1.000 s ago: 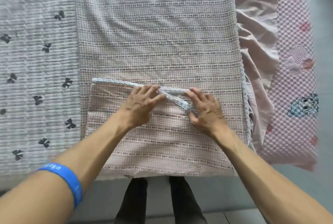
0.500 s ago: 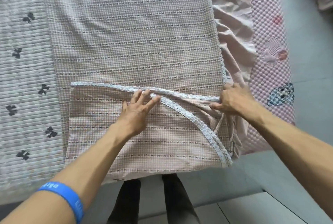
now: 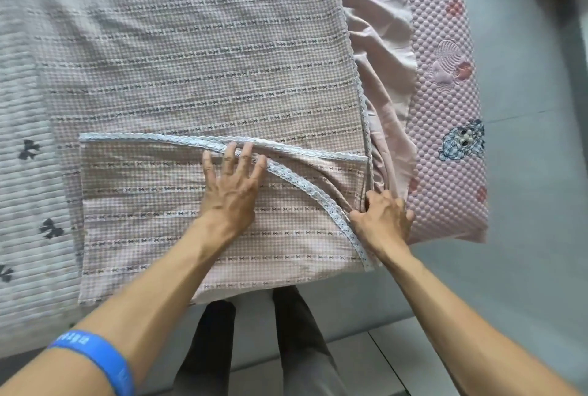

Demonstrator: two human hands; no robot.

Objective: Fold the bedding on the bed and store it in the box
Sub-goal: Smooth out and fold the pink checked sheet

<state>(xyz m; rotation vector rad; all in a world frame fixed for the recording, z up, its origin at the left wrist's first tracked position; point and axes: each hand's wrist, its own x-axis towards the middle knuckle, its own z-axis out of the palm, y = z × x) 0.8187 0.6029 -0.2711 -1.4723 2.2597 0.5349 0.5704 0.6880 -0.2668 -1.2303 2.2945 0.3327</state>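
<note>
A pink checked blanket [image 3: 197, 55] with white lace trim lies spread on the bed, its near end folded back into a flap [image 3: 143, 204]. My left hand [image 3: 234, 185] presses flat on the flap, fingers spread, fingertips at the lace edge [image 3: 178, 140]. My right hand [image 3: 381, 220] sits at the flap's right side, fingers curled into the bunched cloth beside the slanting lace strip [image 3: 321, 201]. No box is in view.
A plain pink sheet [image 3: 385, 55] lies bunched along the blanket's right side. A pink quilted mattress pad [image 3: 445, 109] with cartoon prints is at the bed's right edge. A white quilt with dark bows [image 3: 28, 188] covers the left. Grey floor [image 3: 525, 236] is to the right.
My right hand has moved from the flap's middle out to the right edge, then down along it toward me, pulling the lace corner aside. My left hand stayed pressing the flap.
</note>
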